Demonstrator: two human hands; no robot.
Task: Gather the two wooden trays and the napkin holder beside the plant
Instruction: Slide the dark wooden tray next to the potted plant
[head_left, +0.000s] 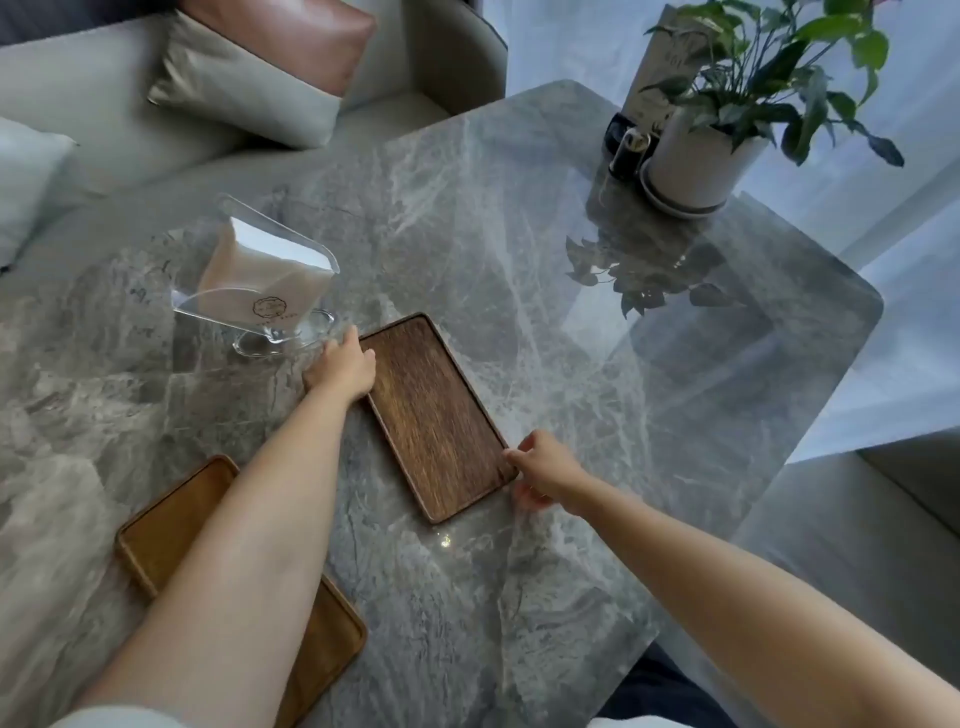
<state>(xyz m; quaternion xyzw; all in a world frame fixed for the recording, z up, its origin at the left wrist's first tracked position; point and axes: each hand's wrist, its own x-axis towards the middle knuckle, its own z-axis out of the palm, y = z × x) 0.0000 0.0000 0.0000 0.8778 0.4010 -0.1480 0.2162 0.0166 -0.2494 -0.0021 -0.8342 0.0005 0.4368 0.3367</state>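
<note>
I'm at a grey marble table (467, 218) that shines with daylight. Beyond its far left edge is a pale sofa (78, 93) with cushions (270, 67); sheer white curtains (883, 234) hang along its right side.

Both bare forearms reach forward and away from the body, the left one stretched further out. The left hand (343, 370) lies palm down with its fingers curled over an edge. The right hand (543, 470) is lower and nearer, its fingertips pinched together, thumb uppermost.
</note>
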